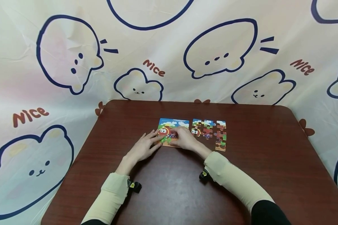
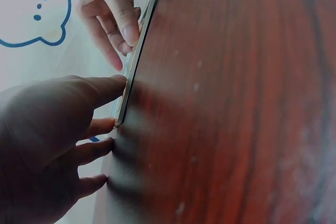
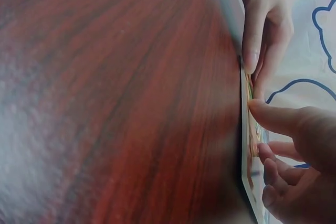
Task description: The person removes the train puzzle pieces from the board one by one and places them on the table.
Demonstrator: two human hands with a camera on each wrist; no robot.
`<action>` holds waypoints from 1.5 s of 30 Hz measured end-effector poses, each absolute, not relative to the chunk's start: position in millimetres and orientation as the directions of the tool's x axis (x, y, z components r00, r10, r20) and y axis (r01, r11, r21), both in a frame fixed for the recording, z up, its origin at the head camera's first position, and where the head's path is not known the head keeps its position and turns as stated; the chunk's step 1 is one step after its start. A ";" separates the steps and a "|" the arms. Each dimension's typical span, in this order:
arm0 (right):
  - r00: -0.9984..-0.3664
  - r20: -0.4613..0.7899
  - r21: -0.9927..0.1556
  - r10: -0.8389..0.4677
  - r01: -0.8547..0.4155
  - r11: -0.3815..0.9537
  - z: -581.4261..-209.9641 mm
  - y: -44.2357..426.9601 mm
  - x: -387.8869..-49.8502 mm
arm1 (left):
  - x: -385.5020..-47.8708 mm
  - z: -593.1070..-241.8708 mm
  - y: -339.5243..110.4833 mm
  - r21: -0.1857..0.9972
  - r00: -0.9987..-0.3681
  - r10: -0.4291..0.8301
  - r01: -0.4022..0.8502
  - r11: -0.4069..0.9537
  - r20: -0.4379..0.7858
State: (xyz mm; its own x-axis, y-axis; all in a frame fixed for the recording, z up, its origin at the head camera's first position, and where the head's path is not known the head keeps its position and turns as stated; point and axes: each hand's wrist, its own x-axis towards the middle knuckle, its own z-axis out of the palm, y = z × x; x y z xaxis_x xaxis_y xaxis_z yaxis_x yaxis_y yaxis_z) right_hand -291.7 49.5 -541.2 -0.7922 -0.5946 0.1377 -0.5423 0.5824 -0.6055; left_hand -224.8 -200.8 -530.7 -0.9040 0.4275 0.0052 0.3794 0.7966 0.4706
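A colourful picture puzzle board (image 1: 174, 122) lies flat on the table, with blue sky along its far edge and a round red cartoon face at its left. My left hand (image 1: 144, 146) rests at the board's left edge, fingers extended; its thumb touches the rim in the left wrist view. Over the lower middle of the board, my right hand (image 1: 185, 139) has thumb and fingers bent around a puzzle piece (image 3: 254, 142), seen edge-on in the right wrist view. The hand hides most of that piece from above.
Right of the board lie several loose puzzle pieces (image 1: 221, 136) in three columns, some of them joined. The brown wooden table (image 1: 169, 187) reaches back to a white cloth (image 1: 169, 47) printed with cartoon animals.
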 end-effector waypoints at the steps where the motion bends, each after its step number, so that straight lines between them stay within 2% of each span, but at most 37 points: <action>1: -0.800 0.135 -0.613 -0.585 -0.531 0.585 -540.4 49.1 -289.9 | -227.0 -535.5 -202.1 0.475 -0.905 0.424 0.377 0.795 0.008; 7: -0.804 0.170 -0.599 -0.570 -0.544 0.588 -548.2 48.0 -288.5 | -238.0 -560.5 -209.0 0.487 -0.911 0.411 0.371 0.790 0.028; 9: -0.805 0.142 -0.586 -0.575 -0.537 0.607 -535.7 48.2 -280.2 | -233.6 -551.9 -206.5 0.463 -0.907 0.421 0.381 0.800 0.019; 14: -0.820 0.070 -0.572 -0.568 -0.499 0.651 -523.4 48.2 -269.5 | -229.5 -544.1 -204.1 0.490 -0.907 0.420 0.376 0.786 0.022; 16: -0.818 0.060 -0.588 -0.573 -0.493 0.642 -525.7 49.2 -269.5 | -231.2 -548.6 -205.6 0.517 -0.911 0.411 0.367 0.773 0.032; 22: -0.798 0.051 -0.678 -0.601 -0.469 0.565 -542.8 53.2 -276.7 | -228.6 -547.2 -205.5 0.488 -0.905 0.422 0.391 0.781 0.051; 26: -0.789 0.052 -0.709 -0.613 -0.461 0.534 -536.6 56.2 -274.0 | -223.6 -538.1 -201.7 0.494 -0.907 0.418 0.384 0.780 0.046; 32: -0.816 0.069 -0.757 -0.573 -0.417 0.503 -525.4 60.7 -267.6 | -217.5 -521.3 -194.2 0.473 -0.917 0.398 0.346 0.810 -0.011; 38: -0.863 0.041 -0.818 -0.503 -0.318 0.479 -525.3 65.1 -266.8 | -219.1 -519.6 -193.2 0.453 -0.921 0.388 0.332 0.828 -0.034; 45: -0.885 0.003 -0.893 -0.466 -0.212 0.396 -526.9 66.8 -267.3 | -219.6 -519.9 -193.0 0.459 -0.919 0.394 0.336 0.822 -0.032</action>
State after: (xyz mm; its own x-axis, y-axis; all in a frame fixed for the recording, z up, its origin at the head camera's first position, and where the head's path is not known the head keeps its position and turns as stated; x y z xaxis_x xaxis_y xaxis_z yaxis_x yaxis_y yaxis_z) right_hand -267.3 66.8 -526.9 -0.8846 -0.4663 0.0027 -0.2117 0.3964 -0.8933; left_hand -219.6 -193.0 -519.9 -0.9187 0.3937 -0.0320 0.3363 0.8221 0.4594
